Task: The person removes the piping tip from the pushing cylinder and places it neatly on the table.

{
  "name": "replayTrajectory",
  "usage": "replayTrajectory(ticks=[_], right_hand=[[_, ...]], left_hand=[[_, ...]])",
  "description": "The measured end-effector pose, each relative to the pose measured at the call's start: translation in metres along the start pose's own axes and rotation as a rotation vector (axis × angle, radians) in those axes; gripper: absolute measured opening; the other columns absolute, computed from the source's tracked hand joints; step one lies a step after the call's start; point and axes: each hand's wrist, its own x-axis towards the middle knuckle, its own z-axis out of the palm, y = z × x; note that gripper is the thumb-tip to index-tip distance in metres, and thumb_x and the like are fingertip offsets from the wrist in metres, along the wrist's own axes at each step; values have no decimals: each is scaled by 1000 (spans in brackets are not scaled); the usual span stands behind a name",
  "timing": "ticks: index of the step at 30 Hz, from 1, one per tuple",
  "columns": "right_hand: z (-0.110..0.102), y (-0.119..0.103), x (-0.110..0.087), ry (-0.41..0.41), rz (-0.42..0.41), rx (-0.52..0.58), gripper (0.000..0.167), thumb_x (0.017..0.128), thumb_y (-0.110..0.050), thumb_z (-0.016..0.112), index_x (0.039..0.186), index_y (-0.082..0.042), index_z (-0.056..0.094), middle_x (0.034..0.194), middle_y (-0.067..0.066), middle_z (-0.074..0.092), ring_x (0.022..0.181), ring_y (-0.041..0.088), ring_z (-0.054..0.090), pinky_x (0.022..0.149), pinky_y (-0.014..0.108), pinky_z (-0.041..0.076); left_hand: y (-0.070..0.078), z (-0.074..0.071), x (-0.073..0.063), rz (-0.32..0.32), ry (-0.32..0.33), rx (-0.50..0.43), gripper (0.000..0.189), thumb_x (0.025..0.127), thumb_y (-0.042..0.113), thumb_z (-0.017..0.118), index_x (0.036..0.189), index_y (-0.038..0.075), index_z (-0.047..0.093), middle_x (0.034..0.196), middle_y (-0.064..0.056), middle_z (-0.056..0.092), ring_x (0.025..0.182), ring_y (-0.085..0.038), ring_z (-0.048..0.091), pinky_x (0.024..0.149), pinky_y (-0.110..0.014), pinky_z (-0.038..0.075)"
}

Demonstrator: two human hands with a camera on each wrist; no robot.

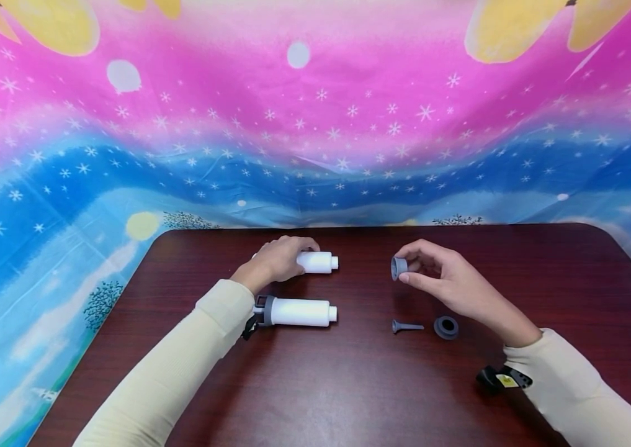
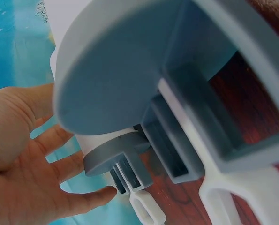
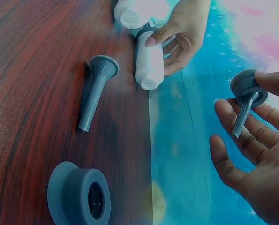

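Note:
My left hand [image 1: 280, 261] grips a white cylinder [image 1: 317, 262] with a narrower tip, lying on its side. In the left wrist view, that cylinder's grey collar [image 2: 113, 152] and white looped handle [image 2: 147, 207] show beyond the fingers. A matching white cylinder [image 1: 300, 312] with a grey collar lies nearer to me. My right hand [image 1: 451, 280] pinches a grey round cap [image 1: 399, 268] between thumb and fingertips, raised over the table. From the cap a thin stem [image 3: 244, 117] sticks out in the right wrist view.
Below the right hand, a small grey funnel [image 1: 407, 326] with a long stem lies on the table. Beside it is a grey flanged ring [image 1: 446, 328]. The dark wooden table [image 1: 315, 397] ends at a patterned cloth backdrop [image 1: 315, 143].

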Motion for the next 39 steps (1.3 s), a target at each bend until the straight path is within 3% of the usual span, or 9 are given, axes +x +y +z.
replayTrajectory(ticks=[26,39], right_hand=[[0,1,-1,-2,14,-9,26,102,-13,70,127,-11,65,104,5,71,92,16,69,78,25,55],[0,1,0,-2,15,-16,27,102,-14,69,128,-11,65,104,5,71,93,20,69,78,26,55]], left_hand=[[1,1,1,-10,1,-31,57,95,12,77,148,23,59,149,-5,61,128,-24,59,109,-51,49],[6,-4,-3,34,28,-26,57,94,13,79,147,21,59,147,-6,62,134,-25,58,111,-52,47]])
